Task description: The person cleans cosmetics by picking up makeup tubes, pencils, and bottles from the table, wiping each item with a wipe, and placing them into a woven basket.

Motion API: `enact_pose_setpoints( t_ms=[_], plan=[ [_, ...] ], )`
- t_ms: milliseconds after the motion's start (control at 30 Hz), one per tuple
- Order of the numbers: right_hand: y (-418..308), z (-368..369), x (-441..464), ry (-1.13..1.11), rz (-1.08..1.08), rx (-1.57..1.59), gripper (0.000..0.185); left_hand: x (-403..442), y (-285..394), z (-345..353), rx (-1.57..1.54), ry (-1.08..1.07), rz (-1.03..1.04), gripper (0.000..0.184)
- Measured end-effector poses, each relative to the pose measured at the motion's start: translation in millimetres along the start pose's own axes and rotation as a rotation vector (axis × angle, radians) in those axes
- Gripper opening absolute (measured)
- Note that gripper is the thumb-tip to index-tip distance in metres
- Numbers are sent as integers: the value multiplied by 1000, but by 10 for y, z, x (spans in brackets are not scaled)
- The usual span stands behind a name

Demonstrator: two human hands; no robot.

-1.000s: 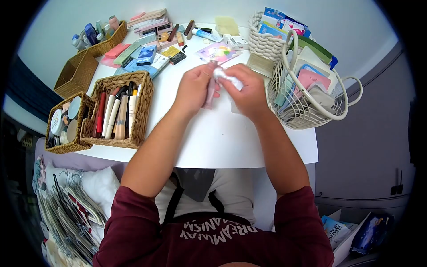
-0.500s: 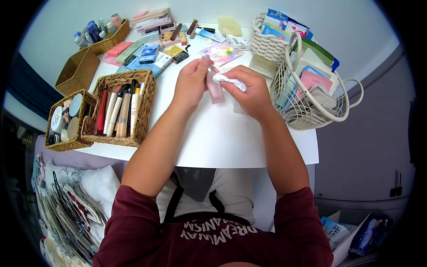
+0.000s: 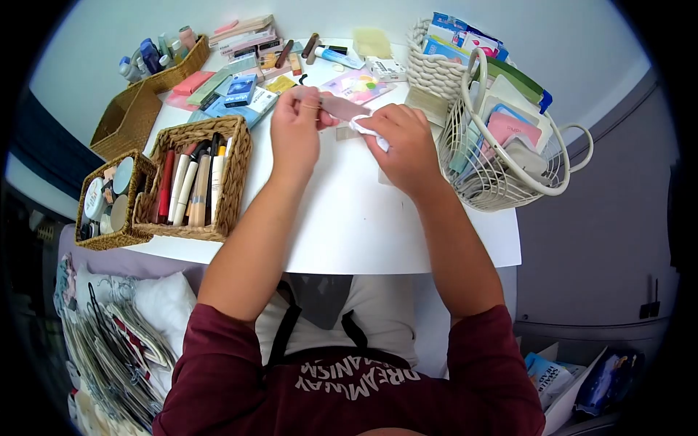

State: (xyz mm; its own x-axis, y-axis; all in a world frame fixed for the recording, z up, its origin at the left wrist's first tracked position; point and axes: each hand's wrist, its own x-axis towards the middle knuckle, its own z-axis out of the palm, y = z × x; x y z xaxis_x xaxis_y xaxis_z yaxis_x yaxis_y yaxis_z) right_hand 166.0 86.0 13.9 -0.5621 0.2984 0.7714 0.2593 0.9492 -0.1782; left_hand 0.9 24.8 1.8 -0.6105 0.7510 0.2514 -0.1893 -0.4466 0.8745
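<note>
My left hand (image 3: 297,123) is closed on one end of a slim, pink, see-through bottle-shaped item (image 3: 345,109), whose exact kind I cannot make out. It lies tilted between my two hands, above the white tabletop. A crumpled white wipe (image 3: 360,126) is pinched in my right hand (image 3: 404,142), against the other end of the pink item. Part of the wipe hangs below my right fingers, and the item's ends are partly hidden by my hands.
On the left stand a wicker basket (image 3: 240,174) of makeup tubes and a smaller basket (image 3: 81,236) of compacts. Small boxes (image 3: 240,89) crowd the back. At the right are a white woven basket (image 3: 432,73) and a white wire basket (image 3: 465,178), both filled.
The pink item has swung from nearly upright to a flatter slant, its lower end now up at my right hand. My left hand has moved slightly left; the wipe stays in my right hand.
</note>
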Motion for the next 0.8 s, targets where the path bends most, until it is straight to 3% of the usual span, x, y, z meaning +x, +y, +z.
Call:
enact_pose_setpoints(
  t_ms=[67, 133, 267, 367, 467, 567, 700, 800],
  plan=[
    [67, -8, -9, 53, 27, -20, 22, 35, 18, -48, -48, 29, -34, 17],
    [34, -28, 10, 121, 291, 205, 20, 22, 32, -29, -83, 42, -71, 17],
    [6, -21, 18, 145, 605, 575, 20, -25, 8, -11, 11, -162, -92, 16],
    [-101, -79, 44, 152, 589, 583, 19, -87, 17, 50, 270, -306, -30, 26],
    [-29, -33, 22, 291, 121, 212, 19, -175, 7, 77, 688, -368, 161, 26],
    [58, -93, 48, 220, -7, -50, 20, -137, 21, 39, 684, -293, 133, 28],
    [168, -161, 47, 398, 219, 11, 22, -118, 9, 33, 705, -280, 153, 28],
    [55, -133, 48, 352, 91, 106, 24, -155, 51, 53, 798, -311, 233, 27]
  ],
)
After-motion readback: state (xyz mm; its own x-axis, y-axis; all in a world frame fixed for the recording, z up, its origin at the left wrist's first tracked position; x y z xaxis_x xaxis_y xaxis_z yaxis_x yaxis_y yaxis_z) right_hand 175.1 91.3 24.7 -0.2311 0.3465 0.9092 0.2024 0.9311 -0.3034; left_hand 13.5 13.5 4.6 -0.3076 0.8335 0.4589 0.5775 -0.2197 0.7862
